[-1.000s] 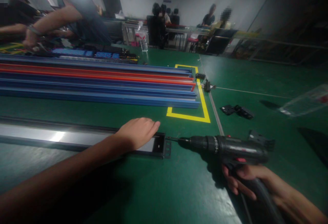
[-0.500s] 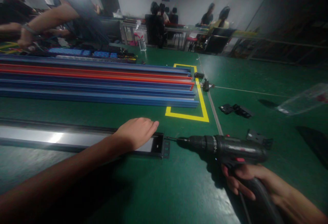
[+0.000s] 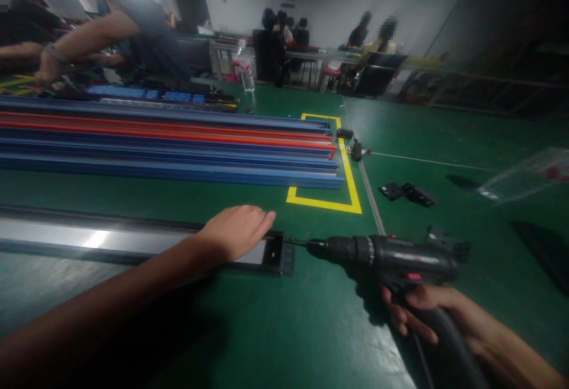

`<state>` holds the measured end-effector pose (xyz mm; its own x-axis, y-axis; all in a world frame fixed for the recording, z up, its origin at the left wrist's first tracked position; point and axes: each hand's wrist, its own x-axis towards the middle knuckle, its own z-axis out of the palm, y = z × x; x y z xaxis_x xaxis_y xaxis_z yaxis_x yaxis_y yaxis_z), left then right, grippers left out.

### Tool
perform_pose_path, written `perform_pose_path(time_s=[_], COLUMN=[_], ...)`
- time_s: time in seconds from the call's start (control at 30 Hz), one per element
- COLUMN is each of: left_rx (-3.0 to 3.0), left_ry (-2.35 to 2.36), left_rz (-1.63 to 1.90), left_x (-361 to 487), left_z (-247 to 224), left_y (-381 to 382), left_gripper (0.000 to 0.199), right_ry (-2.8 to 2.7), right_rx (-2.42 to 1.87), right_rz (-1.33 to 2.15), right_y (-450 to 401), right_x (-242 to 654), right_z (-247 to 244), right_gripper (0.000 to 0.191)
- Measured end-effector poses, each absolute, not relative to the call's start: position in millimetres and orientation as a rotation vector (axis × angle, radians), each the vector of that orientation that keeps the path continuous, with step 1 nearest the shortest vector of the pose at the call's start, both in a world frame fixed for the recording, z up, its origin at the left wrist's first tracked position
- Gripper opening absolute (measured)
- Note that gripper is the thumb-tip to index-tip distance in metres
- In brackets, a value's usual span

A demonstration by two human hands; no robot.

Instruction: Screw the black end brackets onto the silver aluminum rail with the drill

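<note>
My right hand (image 3: 427, 312) is wrapped round the handle of a black cordless drill (image 3: 413, 257). The drill lies level, and its long thin bit points left, with the tip at the end plate (image 3: 283, 254) of a long metal rail (image 3: 146, 244). That rail has black edges and a shiny silver inside. Across its right end lies my left hand (image 3: 240, 232), closed over the far edge with most fingertips hidden. A black slotted bracket (image 3: 288, 260) sticks out from the rail's end, below the bit.
Blue and red long profiles (image 3: 178, 152) lie beyond the rail, partly inside a yellow taped outline (image 3: 326, 206). Black brackets (image 3: 406, 192) and a clear plastic bottle (image 3: 528, 172) are on the green table (image 3: 311, 329) at right. Another bottle (image 3: 247, 72) stands farther back. Co-workers (image 3: 151, 39) are behind.
The drill has shifted very slightly to the left while its bit stays at the rail's end. My left hand keeps its place on the rail.
</note>
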<state>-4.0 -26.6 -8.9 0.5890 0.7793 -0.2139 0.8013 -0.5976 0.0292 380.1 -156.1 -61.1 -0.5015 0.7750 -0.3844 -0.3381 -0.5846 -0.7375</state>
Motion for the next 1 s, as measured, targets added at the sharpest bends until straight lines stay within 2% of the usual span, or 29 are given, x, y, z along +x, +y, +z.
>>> perform_pose_path(time_s=[0.37, 1.0], left_rx=[2.642, 2.660], left_ry=[1.378, 1.378], left_rz=[-0.170, -0.243], left_x=[-5.0, -3.3], left_z=[-9.8, -8.3], left_y=[-26.5, -26.2], left_gripper=[0.055, 0.054], right_ry=[-0.792, -0.797], right_rx=[-0.965, -0.993], right_rz=[2.119, 2.117], right_y=[-155.5, -153.9], right_x=[380.2, 375.5], right_z=[-58.9, -50.0], right_gripper=[0.029, 0.027])
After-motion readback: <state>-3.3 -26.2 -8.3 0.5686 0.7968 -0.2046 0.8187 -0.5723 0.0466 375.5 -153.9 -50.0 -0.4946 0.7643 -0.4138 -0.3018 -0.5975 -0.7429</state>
